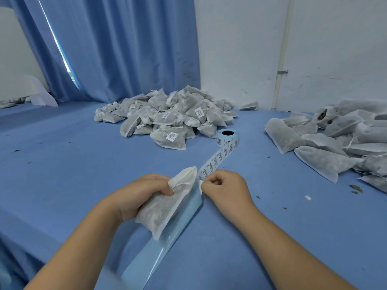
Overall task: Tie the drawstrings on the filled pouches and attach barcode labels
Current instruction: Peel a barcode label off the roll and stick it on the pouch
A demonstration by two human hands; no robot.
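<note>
My left hand (140, 193) grips a white mesh pouch (161, 210) filled with dried herbs, its drawstring top pointing away from me. Just to its right, my right hand (224, 189) pinches a barcode label at the near end of the label strip (217, 160). That strip runs back to a blue label roll (227, 138) standing on the table. Bare blue backing paper (159, 250) trails from under the pouch toward me.
A heap of labelled pouches (167, 116) lies at the middle back of the blue table (62, 164). Unlabelled pouches (335, 143) are piled at the right. Blue curtains (117, 49) and a white wall (314, 49) stand behind. Herb crumbs (356, 188) dot the cloth.
</note>
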